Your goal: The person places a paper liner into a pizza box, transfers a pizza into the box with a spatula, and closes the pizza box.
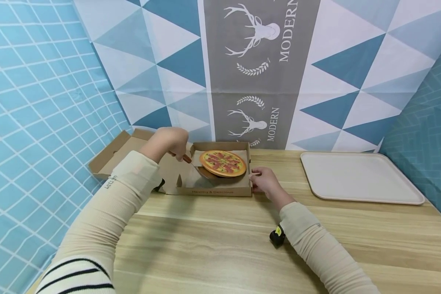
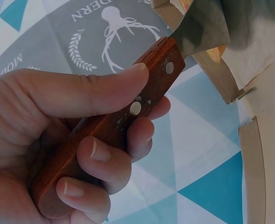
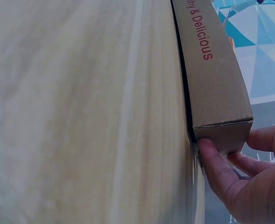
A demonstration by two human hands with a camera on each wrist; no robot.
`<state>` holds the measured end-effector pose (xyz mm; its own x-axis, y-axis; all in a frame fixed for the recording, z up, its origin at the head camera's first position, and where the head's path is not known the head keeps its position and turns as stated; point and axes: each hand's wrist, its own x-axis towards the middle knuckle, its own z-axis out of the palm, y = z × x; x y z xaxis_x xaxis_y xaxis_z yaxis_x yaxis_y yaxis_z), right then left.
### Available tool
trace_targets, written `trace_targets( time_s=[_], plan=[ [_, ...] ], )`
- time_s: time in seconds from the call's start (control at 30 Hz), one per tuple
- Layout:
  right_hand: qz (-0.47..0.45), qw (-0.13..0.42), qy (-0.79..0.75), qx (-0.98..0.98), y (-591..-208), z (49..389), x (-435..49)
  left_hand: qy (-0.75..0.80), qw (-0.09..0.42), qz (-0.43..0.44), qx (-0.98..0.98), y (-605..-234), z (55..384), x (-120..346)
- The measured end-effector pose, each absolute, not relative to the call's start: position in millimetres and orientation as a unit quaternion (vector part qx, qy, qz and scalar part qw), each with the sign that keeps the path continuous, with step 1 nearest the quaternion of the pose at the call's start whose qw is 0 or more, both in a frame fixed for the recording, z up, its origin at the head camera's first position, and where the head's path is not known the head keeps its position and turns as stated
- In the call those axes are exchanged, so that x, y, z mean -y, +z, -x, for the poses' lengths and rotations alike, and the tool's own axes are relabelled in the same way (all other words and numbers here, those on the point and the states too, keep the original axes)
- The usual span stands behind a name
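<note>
My left hand [image 1: 172, 141] grips the riveted wooden handle of a spatula [image 2: 142, 93], thumb along its top and fingers curled round below. In the head view the metal blade reaches under the left side of a round pizza [image 1: 223, 163] topped in red and yellow. The pizza sits tilted, its left side raised, inside an open cardboard pizza box [image 1: 213, 191]. At the box's right front corner, my right hand [image 1: 265, 181] holds the side wall, thumb at the top edge and fingertips [image 3: 211, 149] against the outer face.
The box lid [image 1: 130, 151] lies folded open to the left, by the blue tiled-pattern wall [image 1: 40, 102]. A pale rectangular tray [image 1: 364, 177] rests on the wooden table [image 1: 213, 245] at the right. A patterned backdrop [image 1: 183, 81] rises just behind the box.
</note>
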<state>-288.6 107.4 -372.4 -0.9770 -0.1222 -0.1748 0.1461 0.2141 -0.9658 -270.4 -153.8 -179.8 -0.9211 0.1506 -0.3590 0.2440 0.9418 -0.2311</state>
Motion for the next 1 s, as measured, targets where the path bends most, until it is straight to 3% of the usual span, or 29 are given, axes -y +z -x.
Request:
trace_targets(
  time_s=[0.6, 1.0],
  plan=[
    [-0.002, 0.097, -0.620, -0.778, -374, 288, -106, -0.170, 0.195, -0.100, -0.961, -168, 259, 162],
    [0.001, 0.087, -0.620, -0.780, -377, 290, -107, -0.165, 0.182, -0.106, -0.963, -158, 248, 171]
  ],
)
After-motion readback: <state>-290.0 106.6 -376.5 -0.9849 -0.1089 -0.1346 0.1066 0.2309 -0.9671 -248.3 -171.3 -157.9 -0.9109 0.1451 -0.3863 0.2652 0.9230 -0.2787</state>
